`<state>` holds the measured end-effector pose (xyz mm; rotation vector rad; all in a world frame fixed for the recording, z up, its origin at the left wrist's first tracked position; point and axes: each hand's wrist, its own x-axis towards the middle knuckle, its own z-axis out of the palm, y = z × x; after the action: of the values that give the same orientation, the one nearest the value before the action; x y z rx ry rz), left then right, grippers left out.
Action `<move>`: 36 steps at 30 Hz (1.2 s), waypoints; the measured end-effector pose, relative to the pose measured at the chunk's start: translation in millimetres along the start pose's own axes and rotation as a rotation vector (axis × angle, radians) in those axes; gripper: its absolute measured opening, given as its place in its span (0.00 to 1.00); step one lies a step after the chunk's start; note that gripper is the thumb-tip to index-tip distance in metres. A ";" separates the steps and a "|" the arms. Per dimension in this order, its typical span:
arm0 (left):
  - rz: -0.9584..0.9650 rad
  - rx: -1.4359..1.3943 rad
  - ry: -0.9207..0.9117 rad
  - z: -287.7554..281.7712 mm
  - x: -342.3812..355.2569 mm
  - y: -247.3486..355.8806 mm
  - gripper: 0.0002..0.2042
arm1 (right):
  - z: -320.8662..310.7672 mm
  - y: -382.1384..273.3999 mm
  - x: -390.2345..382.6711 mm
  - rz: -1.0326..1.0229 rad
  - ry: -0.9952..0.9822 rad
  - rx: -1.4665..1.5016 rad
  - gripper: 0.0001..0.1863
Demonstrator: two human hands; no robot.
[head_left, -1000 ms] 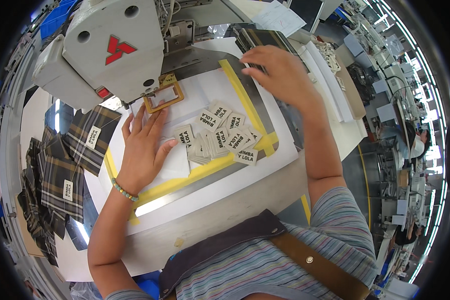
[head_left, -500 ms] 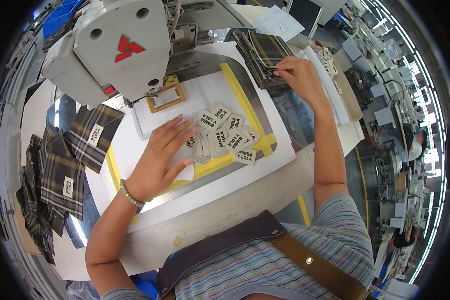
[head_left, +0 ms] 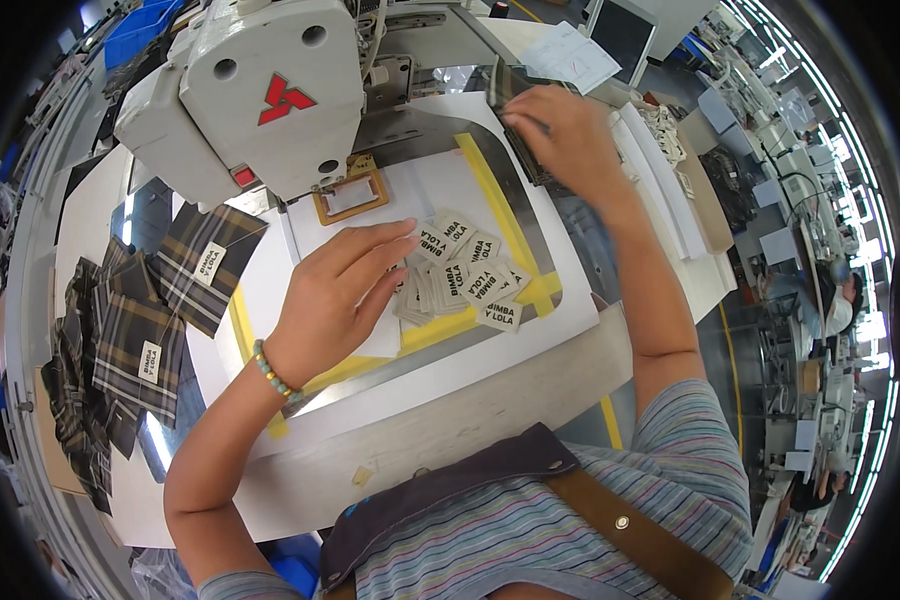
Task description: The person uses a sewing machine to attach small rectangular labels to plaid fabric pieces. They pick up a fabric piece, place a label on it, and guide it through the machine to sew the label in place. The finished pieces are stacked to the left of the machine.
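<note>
My left hand (head_left: 335,295) hovers with fingers stretched out beside a loose pile of pale printed labels (head_left: 470,270); nothing shows in it. Those labels lie on the white work plate (head_left: 350,340) edged with yellow tape (head_left: 495,200). At the far right my right hand (head_left: 570,140) is at the stack of dark plaid fabric pieces (head_left: 505,85), thumb and fingers closed on the edge of a piece. The hand hides much of the stack. Beyond my left hand is a sewing machine head (head_left: 270,100), with a small tan frame (head_left: 353,198) below its needle area.
Plaid pieces with labels on them (head_left: 205,260) lie at the left, beside a crumpled plaid heap (head_left: 75,380). At the right stands an open carton (head_left: 705,190) with pale items. Printed paper (head_left: 570,55) and a dark screen (head_left: 618,38) are at the back.
My right hand has moved left and away from me across the plaid stack, covering more of it. My left hand has shifted slightly right, its fingers closer together. The whole view has shifted slightly.
</note>
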<state>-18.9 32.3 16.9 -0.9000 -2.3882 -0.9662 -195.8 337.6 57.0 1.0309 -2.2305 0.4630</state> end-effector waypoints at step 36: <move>-0.373 0.009 0.123 53.8 43.9 -57.5 0.05 | 1.2 65.3 33.2 0.240 -0.139 0.345 0.26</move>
<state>-96.7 57.6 -20.8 -0.3821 -2.4978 -1.1068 -263.2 359.9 75.0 0.9913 -2.4676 0.9332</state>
